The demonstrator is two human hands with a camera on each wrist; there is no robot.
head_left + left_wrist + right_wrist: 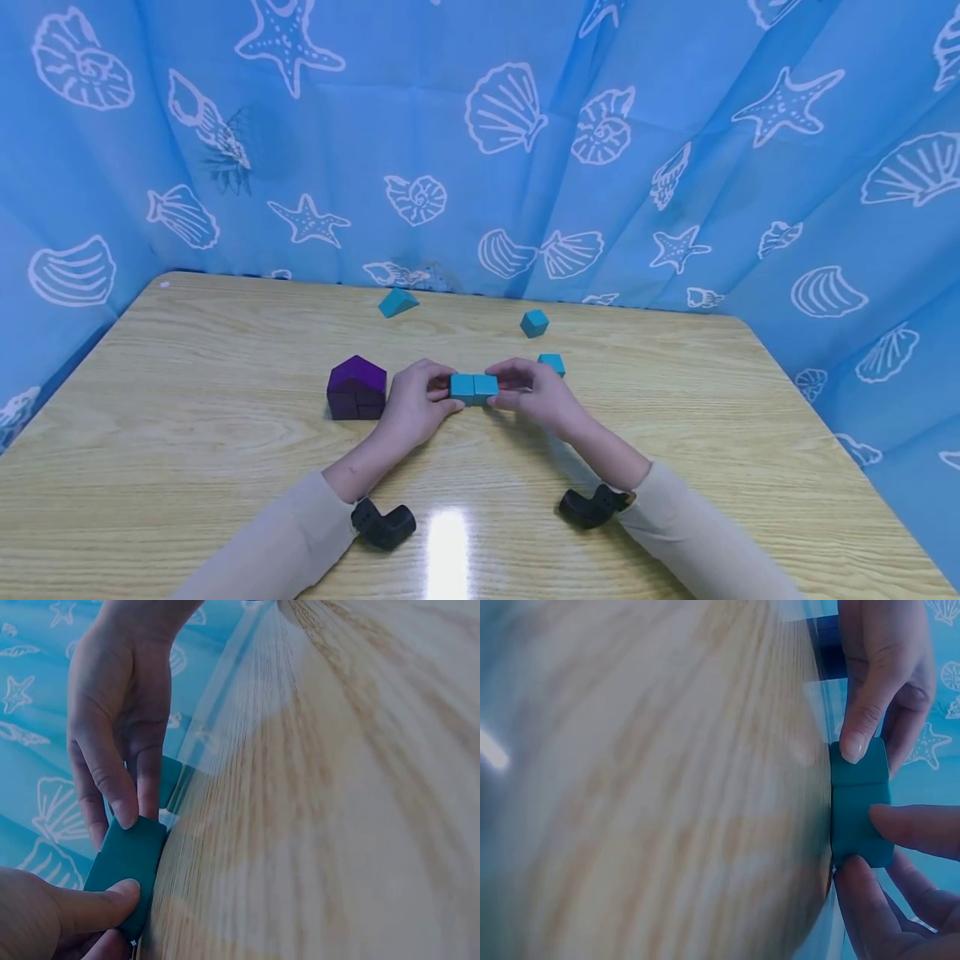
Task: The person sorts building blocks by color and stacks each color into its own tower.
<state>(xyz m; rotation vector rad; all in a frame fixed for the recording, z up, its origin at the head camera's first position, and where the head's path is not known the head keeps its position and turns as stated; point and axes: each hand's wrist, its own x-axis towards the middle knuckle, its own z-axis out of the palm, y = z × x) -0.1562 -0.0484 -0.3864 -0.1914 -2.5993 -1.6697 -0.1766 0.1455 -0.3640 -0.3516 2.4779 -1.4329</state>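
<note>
Two teal cube blocks stand side by side and touching on the table, a left teal block and a right teal block. My left hand pinches the left one between thumb and fingers. From the other side, my right hand holds the right one the same way. In the left wrist view, the thumb of the left hand presses on the front of the teal pair. The right wrist view has the right hand with its fingertips on the near end of the pair.
A purple block stack with a pointed top stands just left of my left hand. Behind my right hand sits another teal block, with a teal cube farther back. A teal triangular block lies near the table's back edge, before a blue curtain.
</note>
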